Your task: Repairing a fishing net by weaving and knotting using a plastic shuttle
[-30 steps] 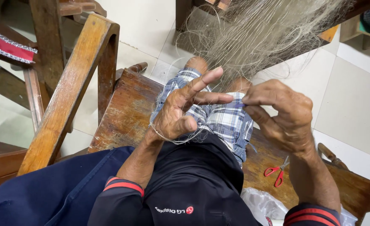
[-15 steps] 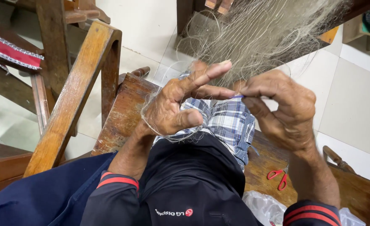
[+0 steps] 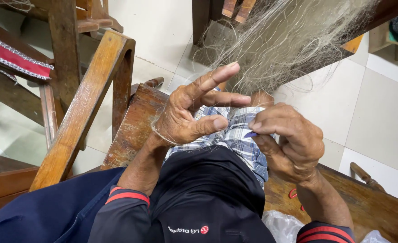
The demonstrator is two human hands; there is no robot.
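Observation:
My left hand point(image 3: 192, 112) is raised over my lap with its fingers spread, and a loop of pale fibre thread point(image 3: 163, 133) runs around its wrist and palm. My right hand point(image 3: 289, 139) is closed beside it, pinching a small purple piece point(image 3: 250, 134) between thumb and forefinger. A hanging bundle of pale loose fibres point(image 3: 289, 40) spreads down from above, right behind both hands. Under the hands lies blue checked cloth point(image 3: 237, 139) over my lap.
I sit on a worn wooden bench point(image 3: 136, 126). A wooden frame beam point(image 3: 82, 112) slants up at the left, beside a red band with silver trim point(image 3: 14, 58). Red-handled scissors point(image 3: 293, 194) lie on the bench under my right wrist. A plastic bag point(image 3: 282, 227) sits low right.
My left hand has opened wider and risen, the index finger stretching out toward the fibres. My right hand has drawn a little away from it, still pinching.

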